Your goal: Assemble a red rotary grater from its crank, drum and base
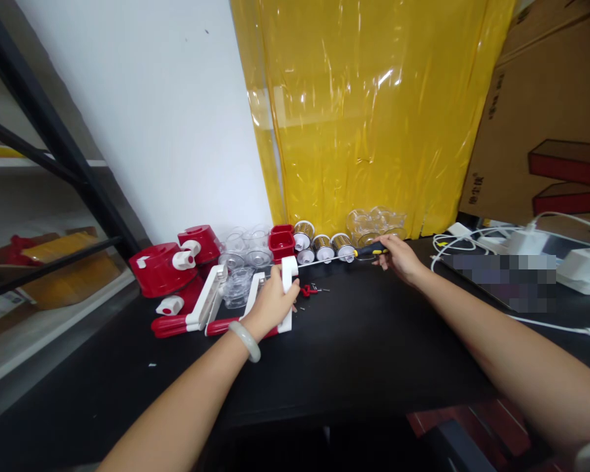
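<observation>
My left hand (pixel 274 296) is closed around a white crank handle (pixel 289 265) with a red grip, held upright over the black table. In my right hand (pixel 397 257) is a screwdriver (pixel 371 250) with a black and yellow handle. Its long shaft points left, and the tip end lies at or behind the crank handle's top; exact contact cannot be made out. Two similar red-and-white crank handles (pixel 196 308) lie left of my left hand. Just right of it, a small red part (pixel 309 290) and tiny screws rest on the table.
Red housings (pixel 160 269) stand at the left, beside clear plastic cups (pixel 238 285). Metal grater drums (pixel 323 248) and red hoppers (pixel 281 242) line the back. At right are white cables, chargers (pixel 526 244) and a blurred-out device (pixel 501 278). A black-framed shelf (pixel 49 105) borders the left.
</observation>
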The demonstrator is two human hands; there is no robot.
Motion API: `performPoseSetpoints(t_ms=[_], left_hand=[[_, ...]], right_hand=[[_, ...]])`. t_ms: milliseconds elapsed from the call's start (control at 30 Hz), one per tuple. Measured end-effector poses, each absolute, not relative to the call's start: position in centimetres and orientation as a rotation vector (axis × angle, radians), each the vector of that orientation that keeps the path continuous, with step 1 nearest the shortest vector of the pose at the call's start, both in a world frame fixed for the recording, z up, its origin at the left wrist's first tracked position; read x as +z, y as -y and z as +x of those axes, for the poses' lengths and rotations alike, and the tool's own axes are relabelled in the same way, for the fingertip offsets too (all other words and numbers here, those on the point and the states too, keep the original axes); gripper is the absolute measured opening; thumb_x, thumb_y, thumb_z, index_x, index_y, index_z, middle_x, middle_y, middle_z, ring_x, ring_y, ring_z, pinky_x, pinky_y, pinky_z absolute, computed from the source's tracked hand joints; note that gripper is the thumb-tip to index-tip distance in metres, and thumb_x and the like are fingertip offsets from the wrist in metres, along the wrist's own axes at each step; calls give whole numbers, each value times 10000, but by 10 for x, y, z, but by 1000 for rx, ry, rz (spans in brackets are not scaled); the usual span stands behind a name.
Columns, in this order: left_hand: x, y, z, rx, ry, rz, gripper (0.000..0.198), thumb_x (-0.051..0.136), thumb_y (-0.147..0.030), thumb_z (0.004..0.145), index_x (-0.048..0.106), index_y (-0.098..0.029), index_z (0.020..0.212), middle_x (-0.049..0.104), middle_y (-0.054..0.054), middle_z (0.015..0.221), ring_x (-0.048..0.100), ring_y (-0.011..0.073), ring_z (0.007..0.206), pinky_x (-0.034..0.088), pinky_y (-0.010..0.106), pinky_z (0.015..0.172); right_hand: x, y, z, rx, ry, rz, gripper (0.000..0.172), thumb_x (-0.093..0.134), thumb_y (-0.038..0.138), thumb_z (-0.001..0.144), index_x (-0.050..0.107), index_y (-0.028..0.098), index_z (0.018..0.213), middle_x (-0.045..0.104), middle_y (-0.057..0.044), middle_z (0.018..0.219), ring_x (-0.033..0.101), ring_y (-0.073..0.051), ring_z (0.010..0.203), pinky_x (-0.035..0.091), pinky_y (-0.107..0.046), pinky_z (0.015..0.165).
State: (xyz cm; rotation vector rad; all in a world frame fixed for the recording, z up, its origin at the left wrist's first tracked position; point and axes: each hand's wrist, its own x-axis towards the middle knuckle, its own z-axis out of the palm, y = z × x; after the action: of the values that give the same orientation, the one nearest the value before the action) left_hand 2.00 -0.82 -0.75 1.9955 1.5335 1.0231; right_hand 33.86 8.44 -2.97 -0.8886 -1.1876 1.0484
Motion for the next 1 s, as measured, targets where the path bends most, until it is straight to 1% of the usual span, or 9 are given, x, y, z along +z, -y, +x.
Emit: performPoseSetpoints(t_ms=[67, 167, 267, 333, 467, 600, 767, 867, 1000], left_hand=[[-8, 8, 20, 1022, -1537, 1993, 319, 513, -383, 917, 391, -177, 1128, 652, 5, 661, 659, 205, 490, 489, 284, 481], [-9, 7, 19, 1022, -1530, 1992, 334, 508, -386, 921, 385, -177, 1152, 653, 5, 668, 656, 201, 486, 485, 281, 475], [-11, 6, 19, 1028, -1523, 2003, 332, 505, -390, 924, 386, -181, 1152, 652, 4, 677, 656, 198, 487, 485, 279, 478], [-11, 6, 19, 1022, -1530, 2005, 331, 502, -389, 925, 385, -181, 1153, 652, 4, 682, 657, 199, 489, 489, 281, 480], [-11, 7, 19, 1005, -1526, 2004, 330, 491, -398, 928, 377, -179, 1147, 647, 5, 683, 662, 204, 494, 493, 285, 477], [-10, 7, 20, 1014, -1527, 2000, 334, 495, -397, 926, 381, -179, 1152, 656, 7, 698, 658, 197, 489, 498, 286, 488], [-10, 7, 19, 1019, -1528, 2004, 344, 498, -399, 926, 380, -178, 1161, 652, 4, 680, 658, 200, 492, 490, 283, 484], [-9, 7, 19, 1026, -1529, 2002, 338, 504, -407, 922, 386, -179, 1143, 650, 7, 670, 659, 209, 493, 487, 288, 482], [-8, 9, 20, 1018, -1517, 1987, 319, 512, -400, 916, 392, -185, 1118, 660, 14, 675, 657, 211, 495, 482, 289, 484]], right_hand=[[-28, -83, 338, 1054, 1182, -906, 162, 544, 371, 863, 543, 214, 900, 525, 57, 459, 508, -123, 356, 509, -276, 477], [-25, -81, 337, 1129, 1163, -918, 172, 439, 345, 888, 544, 215, 929, 621, 5, 553, 604, -162, 437, 530, -300, 508], [-22, -78, 337, 1185, 1131, -875, 174, 410, 245, 843, 538, 217, 957, 685, -17, 673, 685, -186, 553, 556, -321, 573], [-21, -77, 336, 1180, 1122, -874, 199, 412, 193, 808, 540, 213, 960, 687, -12, 677, 695, -182, 566, 556, -315, 587], [-21, -77, 337, 1171, 1141, -906, 209, 424, 189, 803, 542, 206, 976, 678, -11, 619, 672, -178, 511, 543, -308, 568], [-24, -80, 338, 1119, 1168, -895, 149, 483, 289, 843, 536, 215, 962, 631, 18, 524, 605, -161, 424, 505, -278, 502], [-28, -81, 338, 1065, 1210, -875, 173, 552, 389, 859, 543, 228, 920, 532, 67, 416, 504, -140, 332, 538, -311, 546], [-27, -81, 337, 1085, 1190, -930, 198, 502, 403, 882, 551, 220, 941, 596, 30, 478, 562, -165, 374, 536, -321, 540], [-26, -80, 337, 1152, 1125, -915, 311, 394, 354, 870, 582, 186, 1053, 705, -47, 671, 695, -219, 550, 547, -349, 599]])
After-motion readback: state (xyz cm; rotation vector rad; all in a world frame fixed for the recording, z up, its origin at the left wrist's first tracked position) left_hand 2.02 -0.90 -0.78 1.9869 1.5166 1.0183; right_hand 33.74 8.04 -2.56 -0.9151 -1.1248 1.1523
